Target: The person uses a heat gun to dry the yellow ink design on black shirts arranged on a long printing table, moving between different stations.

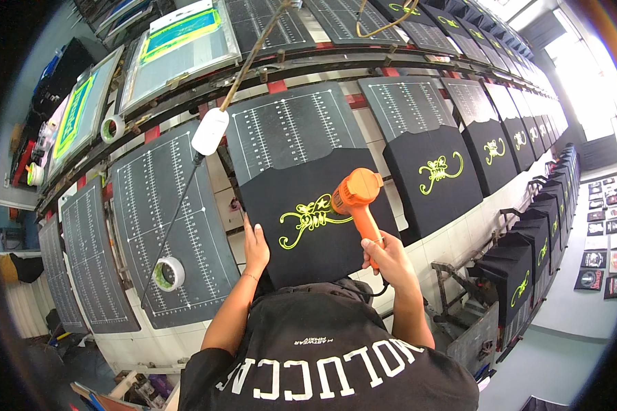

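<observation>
My right hand [391, 259] grips the handle of an orange hair dryer [359, 189]. Its head hangs over the right part of a bright yellow-green line print [312, 218] on a black T-shirt [291, 255]. That shirt is laid over a dark printing board [288, 123] marked with white rulers, whose far half shows bare. Along the shirt's left edge rests my left hand [256, 248], fingers extended and holding nothing. Whether its fingertips touch the cloth or the board's edge I cannot tell. Below the dryer, a black cord runs past my right wrist.
A white socket block [210, 131] hangs on a cord left of the shirt. A tape roll [168, 273] lies on the neighbouring board [164, 219]. More boards with printed black shirts [437, 175] extend to the right. Framed screens [178, 51] stand at far left.
</observation>
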The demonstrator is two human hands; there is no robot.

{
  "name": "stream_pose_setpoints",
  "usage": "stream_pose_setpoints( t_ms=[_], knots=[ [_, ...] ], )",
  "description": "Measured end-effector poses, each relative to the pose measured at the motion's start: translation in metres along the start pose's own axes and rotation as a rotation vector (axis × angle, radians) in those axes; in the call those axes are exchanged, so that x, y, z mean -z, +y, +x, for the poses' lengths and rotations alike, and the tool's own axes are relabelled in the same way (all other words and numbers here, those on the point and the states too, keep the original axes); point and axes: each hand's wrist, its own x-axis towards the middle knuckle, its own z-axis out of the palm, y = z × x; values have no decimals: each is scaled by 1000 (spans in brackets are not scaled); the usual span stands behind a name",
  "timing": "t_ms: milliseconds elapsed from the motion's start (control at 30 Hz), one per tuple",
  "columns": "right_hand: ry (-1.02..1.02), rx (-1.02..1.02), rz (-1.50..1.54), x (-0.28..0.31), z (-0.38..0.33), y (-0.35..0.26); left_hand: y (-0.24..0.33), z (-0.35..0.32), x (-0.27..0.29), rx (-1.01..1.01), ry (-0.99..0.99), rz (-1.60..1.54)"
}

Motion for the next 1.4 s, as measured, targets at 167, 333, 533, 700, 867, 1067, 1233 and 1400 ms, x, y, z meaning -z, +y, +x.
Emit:
stream_pose_setpoints(
  t_ms=[167,333,533,700,867,1067,1233,1400],
  knots=[
    [-49,-10,76,-5,4,-2,-18,1,0,-49,23,30],
    [-101,-18,40,-18,11,-12,-17,0,-1,-43,27,29],
    [-109,-16,-54,-29,14,-15,-13,1,0,-61,36,0],
    [-106,39,-127,-38,15,-13,-15,0,0,-52,47,-9],
    [-164,17,-69,-35,18,-18,-11,1,2,-75,64,-17],
    [-158,21,-170,-50,18,-25,-12,1,2,-50,58,-39],
    [-165,-3,-181,-54,23,-29,-12,0,3,-75,63,-32],
    [-187,4,-193,-59,24,-31,-10,2,4,-107,61,-21]
  ],
)
